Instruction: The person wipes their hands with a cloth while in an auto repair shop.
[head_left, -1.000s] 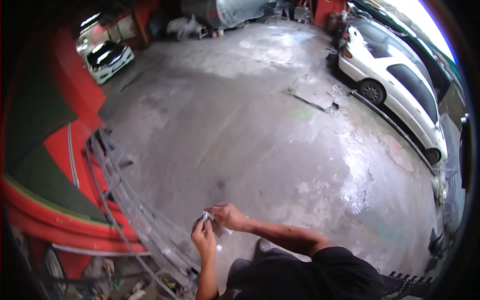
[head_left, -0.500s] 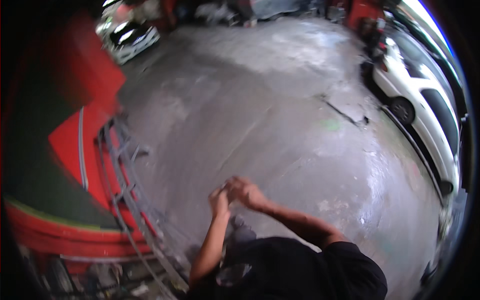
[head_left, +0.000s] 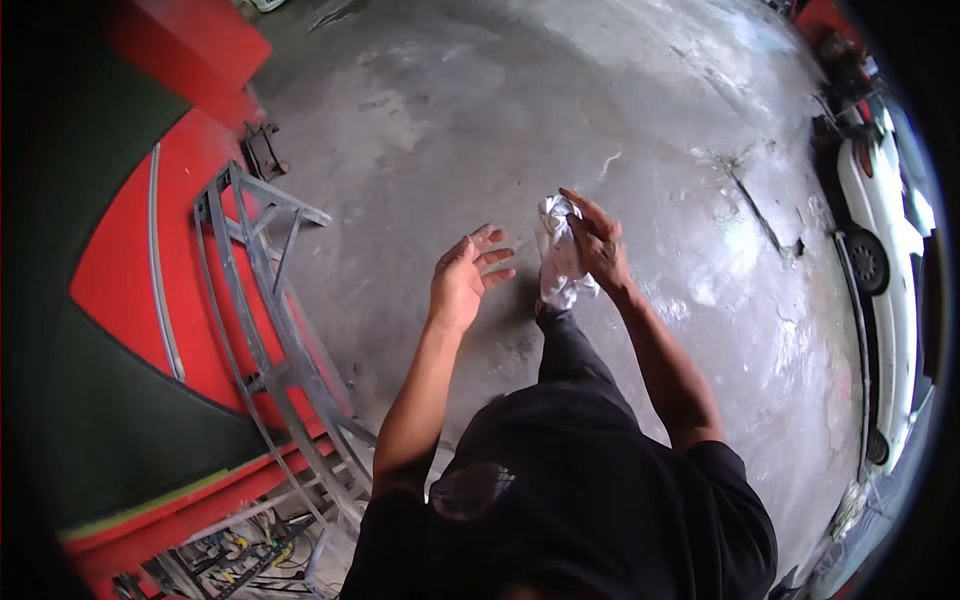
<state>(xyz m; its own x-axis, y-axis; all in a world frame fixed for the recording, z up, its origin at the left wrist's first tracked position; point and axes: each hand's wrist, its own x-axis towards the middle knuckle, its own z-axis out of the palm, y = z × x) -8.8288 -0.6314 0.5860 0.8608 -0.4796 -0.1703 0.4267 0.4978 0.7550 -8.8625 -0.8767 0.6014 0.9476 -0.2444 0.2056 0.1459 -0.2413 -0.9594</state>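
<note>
A crumpled white piece [head_left: 560, 250] of thin cloth or plastic hangs in front of my body; which material it is, I cannot tell. The fingers of my right hand [head_left: 600, 245] are closed on its right side, and part of it is hidden behind them. My left hand [head_left: 467, 277] is held up a short way to the left, fingers apart and palm turned inward, with nothing in it. My dark trouser leg [head_left: 580, 360] shows below the white piece, over the grey concrete floor [head_left: 430, 140].
A metal ladder-like frame [head_left: 260, 330] leans along the red and dark green panel [head_left: 125, 260] at my left. Tools and loose parts [head_left: 240, 550] lie at the lower left. On the far right stands a white car [head_left: 890, 310]. A dark rod [head_left: 757, 208] lies on the floor.
My hands were together low in front of me; they are now apart and farther forward. The white piece shows plainly in my right hand. The view has tilted downward.
</note>
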